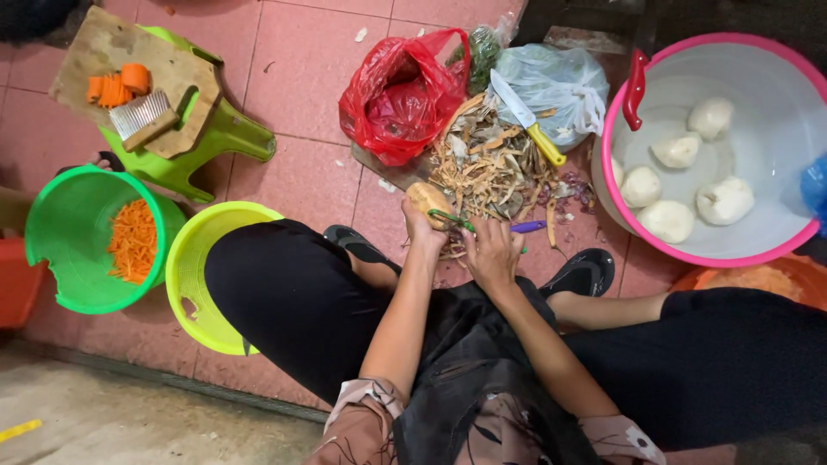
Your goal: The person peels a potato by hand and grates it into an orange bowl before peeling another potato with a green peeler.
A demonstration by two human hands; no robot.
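I sit low over a pink tiled floor. My left hand (422, 231) grips a brown-skinned root vegetable (428, 199), held over a heap of peelings (487, 168). My right hand (489, 251) holds a peeler with a green head and purple handle (527, 226), its blade touching the vegetable. Both hands are close together, just beyond my knees.
A white basin with a pink rim (780, 95) at right holds several peeled white roots (725, 200). A yellow-handled knife (527, 118) lies on the peelings, beside red (401, 90) and clear bags. At left: green bowl of shredded carrot (69, 215), yellow-green bowl (191, 275), wooden board on a green stool (226, 133).
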